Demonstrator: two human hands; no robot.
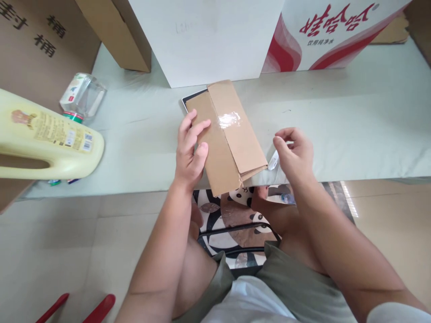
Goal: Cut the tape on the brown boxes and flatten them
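A flat brown cardboard box (224, 139), closed along its seam with shiny clear tape, lies slanted on the cloth-covered table, its near corner jutting past the front edge. My left hand (191, 150) grips its left side, thumb and fingertips on the top face. A dark, white-rimmed flat object (187, 98) peeks out beneath the box's far left corner. Right of the box is my right hand (294, 150), thumb and forefinger pinched together; what they hold, if anything, is too small to see. Just beside it shows a small white object (274, 160), partly hidden by the hand.
At the left are a large yellow jug (50, 134) and a clear bottle (82, 96) lying down. A white box (208, 40), a red-and-white carton (323, 36) and brown cartons (117, 36) line the back. Below the table's front edge are my legs and a panda-patterned mat (215, 211).
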